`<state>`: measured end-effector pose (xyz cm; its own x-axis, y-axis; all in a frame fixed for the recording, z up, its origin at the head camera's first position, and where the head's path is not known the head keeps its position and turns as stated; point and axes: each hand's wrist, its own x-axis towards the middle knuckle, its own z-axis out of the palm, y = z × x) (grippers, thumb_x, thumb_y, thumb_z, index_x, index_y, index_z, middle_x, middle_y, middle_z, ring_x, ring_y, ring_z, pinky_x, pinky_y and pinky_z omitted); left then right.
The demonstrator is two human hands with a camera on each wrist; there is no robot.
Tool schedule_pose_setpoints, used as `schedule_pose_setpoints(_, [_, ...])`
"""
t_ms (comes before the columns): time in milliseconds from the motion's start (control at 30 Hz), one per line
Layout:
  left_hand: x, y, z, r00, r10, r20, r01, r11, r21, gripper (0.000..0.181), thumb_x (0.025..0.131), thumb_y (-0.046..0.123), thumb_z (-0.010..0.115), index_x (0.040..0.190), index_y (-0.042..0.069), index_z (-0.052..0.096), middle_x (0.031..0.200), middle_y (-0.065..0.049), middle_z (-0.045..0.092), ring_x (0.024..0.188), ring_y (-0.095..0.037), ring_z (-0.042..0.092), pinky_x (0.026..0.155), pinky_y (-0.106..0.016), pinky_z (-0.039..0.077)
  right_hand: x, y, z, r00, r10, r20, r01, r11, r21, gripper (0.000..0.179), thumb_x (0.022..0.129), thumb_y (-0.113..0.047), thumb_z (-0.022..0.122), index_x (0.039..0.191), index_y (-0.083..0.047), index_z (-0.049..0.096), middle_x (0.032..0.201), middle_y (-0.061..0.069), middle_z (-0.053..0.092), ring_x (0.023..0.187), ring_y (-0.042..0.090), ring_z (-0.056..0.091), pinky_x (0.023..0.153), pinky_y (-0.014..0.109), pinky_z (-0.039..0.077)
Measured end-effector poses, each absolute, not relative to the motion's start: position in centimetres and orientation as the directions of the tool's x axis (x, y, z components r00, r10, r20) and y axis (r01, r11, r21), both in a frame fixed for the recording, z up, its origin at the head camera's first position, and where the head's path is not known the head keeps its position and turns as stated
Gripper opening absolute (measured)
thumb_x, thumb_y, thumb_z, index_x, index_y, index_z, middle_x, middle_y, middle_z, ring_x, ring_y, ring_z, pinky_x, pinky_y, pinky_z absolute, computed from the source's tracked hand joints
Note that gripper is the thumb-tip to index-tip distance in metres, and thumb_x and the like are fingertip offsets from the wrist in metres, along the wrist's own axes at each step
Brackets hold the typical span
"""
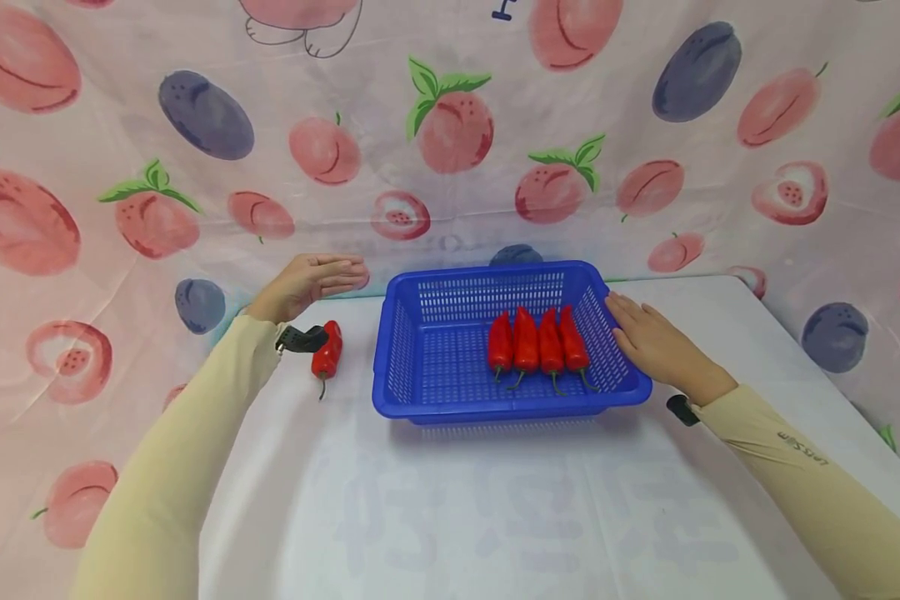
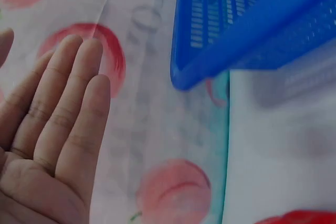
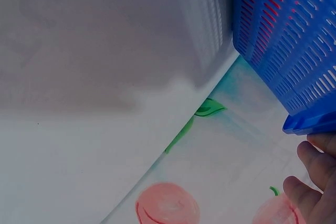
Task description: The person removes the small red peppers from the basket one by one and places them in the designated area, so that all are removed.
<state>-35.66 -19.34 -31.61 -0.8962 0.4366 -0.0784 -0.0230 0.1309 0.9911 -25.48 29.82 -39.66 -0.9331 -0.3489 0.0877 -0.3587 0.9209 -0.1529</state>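
A blue plastic basket with slotted walls stands on the white table. Several red chili peppers lie side by side in its right half, green stems toward me. Outside the basket on the left lies another red chili pepper, partly covered by the left wrist's black strap. My left hand is raised beyond that pepper, left of the basket, fingers extended and palm bare in the left wrist view. At the basket's right rim, my right hand rests with fingers outstretched; its fingertips meet the rim's underside in the right wrist view.
The white tabletop stretches in front of the basket and to both sides. Behind it hangs a pale cloth printed with peaches and plums, which also comes down along the table's left and right edges.
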Motion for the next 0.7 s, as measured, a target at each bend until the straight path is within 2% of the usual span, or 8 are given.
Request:
schedule_pose_setpoints(167, [-35.6, -17.2, -31.3, -0.888, 0.450, -0.101, -0.024, 0.174, 0.984, 0.044, 0.096, 0.017, 0.053, 0.134, -0.006, 0.047, 0.113, -0.003, 0.070, 0.112, -0.021, 0.064, 0.105, -0.039, 0.043, -25.5, 29.8, -39.7, -0.933, -0.348, 0.089, -0.358, 0.922, -0.149, 0.056, 0.099, -0.017, 0.039, 0.145, 0.010, 0.021, 0.149, 0.030, 0.024, 0.138, 0.045, 0.024, 0.114, 0.061, 0.017])
schedule_pose_setpoints(267, [-35.5, -15.9, -31.3, -0.885, 0.452, -0.110, -0.019, 0.202, 0.979, 0.043, 0.097, 0.018, 0.053, 0.133, -0.004, 0.049, 0.118, -0.006, 0.067, 0.112, -0.022, 0.063, 0.108, -0.047, 0.037, -25.5, 29.8, -39.7, -0.934, -0.347, 0.086, -0.356, 0.923, -0.147, 0.056, 0.099, -0.017, 0.038, 0.145, 0.010, 0.021, 0.150, 0.030, 0.024, 0.138, 0.045, 0.023, 0.114, 0.061, 0.017])
schedule_pose_setpoints(467, [-35.7, -13.9, -31.4, -0.862, 0.493, -0.119, -0.024, 0.194, 0.981, 0.044, 0.098, 0.017, 0.050, 0.135, -0.007, 0.045, 0.122, -0.012, 0.064, 0.106, -0.017, 0.066, 0.108, -0.043, 0.039, -25.6, 29.8, -39.7, -0.932, -0.349, 0.094, -0.359, 0.923, -0.137, 0.056, 0.098, -0.017, 0.038, 0.144, 0.010, 0.022, 0.149, 0.030, 0.025, 0.138, 0.045, 0.024, 0.114, 0.061, 0.018])
schedule_pose_setpoints(700, [-35.9, -11.7, -31.7, -0.842, 0.508, -0.182, -0.066, 0.238, 0.969, 0.042, 0.100, 0.016, 0.044, 0.135, -0.009, 0.044, 0.135, -0.025, 0.051, 0.120, -0.028, 0.057, 0.108, -0.040, 0.040, -25.5, 29.8, -39.8, -0.930, -0.353, 0.099, -0.364, 0.921, -0.137, 0.055, 0.098, -0.016, 0.039, 0.144, 0.011, 0.023, 0.149, 0.030, 0.026, 0.137, 0.045, 0.025, 0.113, 0.061, 0.019])
